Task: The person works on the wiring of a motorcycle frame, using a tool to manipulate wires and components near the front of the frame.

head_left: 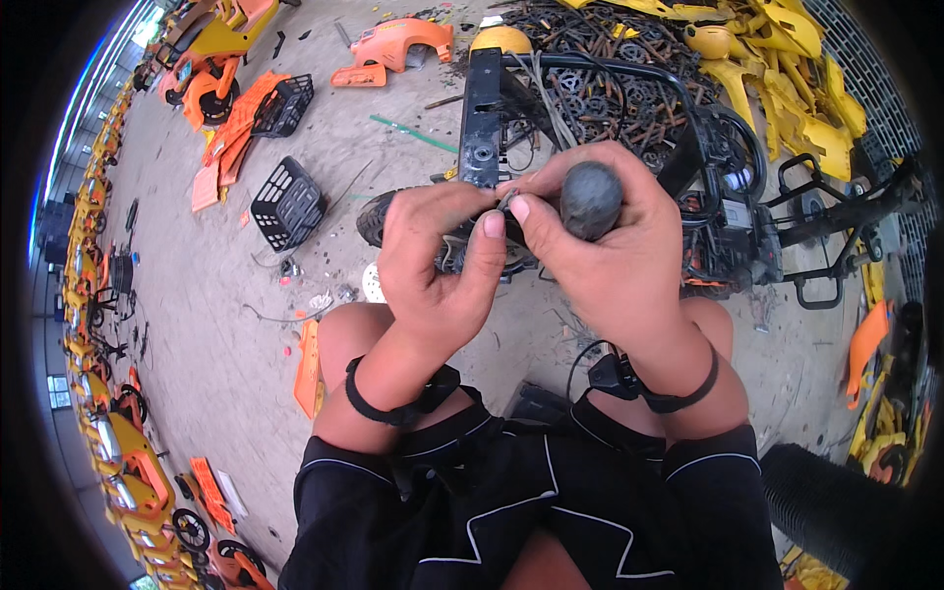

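My right hand (629,261) is closed around a dark grey handle with a rounded end (591,200); whatever it leads to is hidden below. With its thumb and forefinger that hand also meets my left hand (433,265) at a small dark piece (507,205), too small to name. The left fingers are pinched at this piece, with the thumb just below the forefinger. Directly beyond and beneath both hands lies a black metal vehicle frame (482,123), with bent tubes and loose cables. My hands cover part of it.
Beyond the frame lies a heap of greasy chains and sprockets (580,93). Yellow plastic panels (787,74) are piled at the far right. Black crates (288,204) and orange panels (236,147) lie on the concrete floor to the left. A black ribbed object (816,497) is at the near right.
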`<action>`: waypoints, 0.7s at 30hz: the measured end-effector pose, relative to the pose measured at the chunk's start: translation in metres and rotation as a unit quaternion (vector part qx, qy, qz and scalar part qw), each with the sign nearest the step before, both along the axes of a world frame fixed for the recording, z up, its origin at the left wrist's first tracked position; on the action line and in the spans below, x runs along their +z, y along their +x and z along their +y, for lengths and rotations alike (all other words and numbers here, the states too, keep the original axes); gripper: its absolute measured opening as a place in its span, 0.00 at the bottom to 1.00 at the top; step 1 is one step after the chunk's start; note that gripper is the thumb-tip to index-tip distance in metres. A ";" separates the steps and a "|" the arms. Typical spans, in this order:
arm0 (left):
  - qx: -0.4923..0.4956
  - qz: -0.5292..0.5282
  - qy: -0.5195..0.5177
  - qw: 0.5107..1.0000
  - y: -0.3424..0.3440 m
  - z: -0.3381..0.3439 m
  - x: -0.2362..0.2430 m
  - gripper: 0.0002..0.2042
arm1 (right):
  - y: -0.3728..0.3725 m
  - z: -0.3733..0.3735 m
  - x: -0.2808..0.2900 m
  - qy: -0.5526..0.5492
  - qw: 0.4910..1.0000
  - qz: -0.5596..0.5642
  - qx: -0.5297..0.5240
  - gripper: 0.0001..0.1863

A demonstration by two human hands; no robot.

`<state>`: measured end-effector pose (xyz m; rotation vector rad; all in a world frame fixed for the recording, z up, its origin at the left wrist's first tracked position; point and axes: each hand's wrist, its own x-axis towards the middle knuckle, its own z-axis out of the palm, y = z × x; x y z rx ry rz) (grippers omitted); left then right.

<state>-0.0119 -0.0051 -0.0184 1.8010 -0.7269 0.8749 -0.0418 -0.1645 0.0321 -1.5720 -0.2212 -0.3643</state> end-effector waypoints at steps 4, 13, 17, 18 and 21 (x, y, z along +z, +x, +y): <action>0.022 0.073 0.033 0.997 -0.011 0.006 0.017 0.12 | -0.007 0.007 0.001 -0.112 0.993 -0.028 -0.035 0.10; 0.046 0.025 0.128 0.990 -0.013 0.024 0.029 0.11 | -0.004 0.013 -0.010 -0.253 0.954 -0.144 -0.075 0.10; 0.037 0.042 0.119 0.991 -0.013 0.025 0.029 0.10 | -0.001 0.012 -0.014 -0.274 0.943 -0.180 -0.051 0.10; 0.033 0.050 0.108 0.992 -0.013 0.025 0.029 0.09 | -0.002 0.013 -0.014 -0.262 0.949 -0.170 -0.050 0.10; -0.020 0.139 0.053 0.989 -0.016 0.027 0.028 0.09 | -0.004 0.016 -0.015 -0.221 0.965 -0.132 -0.046 0.11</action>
